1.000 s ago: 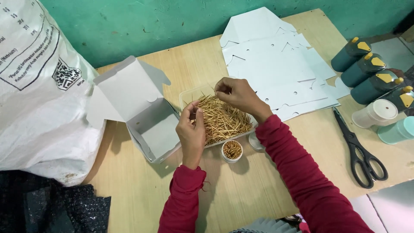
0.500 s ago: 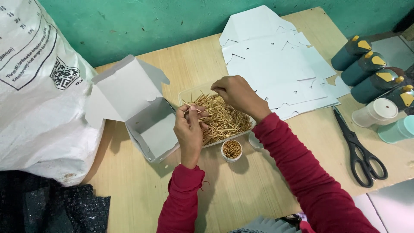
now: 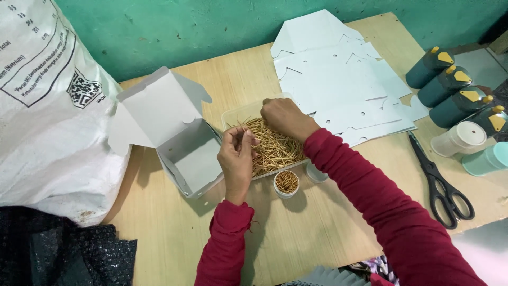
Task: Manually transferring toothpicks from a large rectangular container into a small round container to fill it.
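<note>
Left hand (image 3: pixel 236 159): grip pinched on a few toothpicks (image 3: pixel 272 145) | Right hand (image 3: pixel 283 117): grip closed in the pile inside the clear tray (image 3: pixel 235 112) on the tabletop | Align tips before filling the small round container (image 3: pixel 286 183).

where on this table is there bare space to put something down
Bare wood shows on the table nearer the person than the open white box, and between the right sleeve and the black scissors. A strip along the green wall is free. It is crowded around the toothpick tray, under both hands, across the flat white cutouts and by the bottles.
</note>
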